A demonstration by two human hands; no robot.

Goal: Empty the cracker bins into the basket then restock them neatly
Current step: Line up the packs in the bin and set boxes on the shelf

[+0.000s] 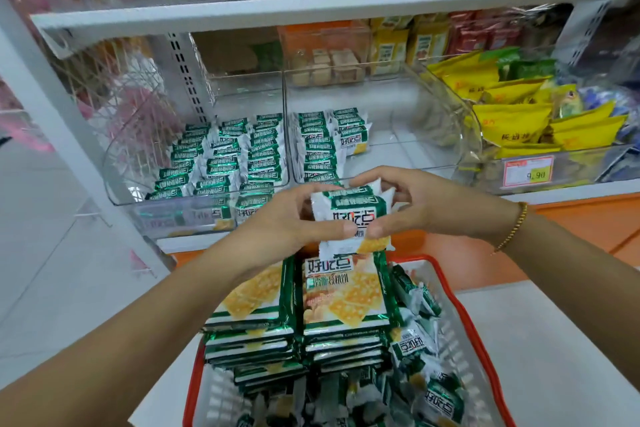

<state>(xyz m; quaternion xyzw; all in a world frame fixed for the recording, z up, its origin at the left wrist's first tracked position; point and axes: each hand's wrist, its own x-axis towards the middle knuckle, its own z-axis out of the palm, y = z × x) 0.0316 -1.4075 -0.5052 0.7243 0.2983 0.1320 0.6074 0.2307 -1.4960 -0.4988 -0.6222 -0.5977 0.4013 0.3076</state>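
Note:
Between my left hand (287, 225) and my right hand (415, 204) is a small stack of green-and-white cracker packets (353, 215), gripped from both sides above the basket. The red-rimmed basket (467, 322) below holds two piles of large cracker packs (346, 302) and several loose small packets (419, 350). The left clear bin (194, 215) on the shelf holds three neat rows of packets (225, 156). The right clear bin (415, 135) holds one full row of packets (318, 146) and a short second row; its right part is bare.
A third clear bin (568, 166) at the right holds yellow snack bags (512, 114) and carries a 9.90 price tag (528, 172). Behind the bins stand small boxes and other packs. An orange ledge (588, 218) runs under the shelf. White upright post (52, 121) at left.

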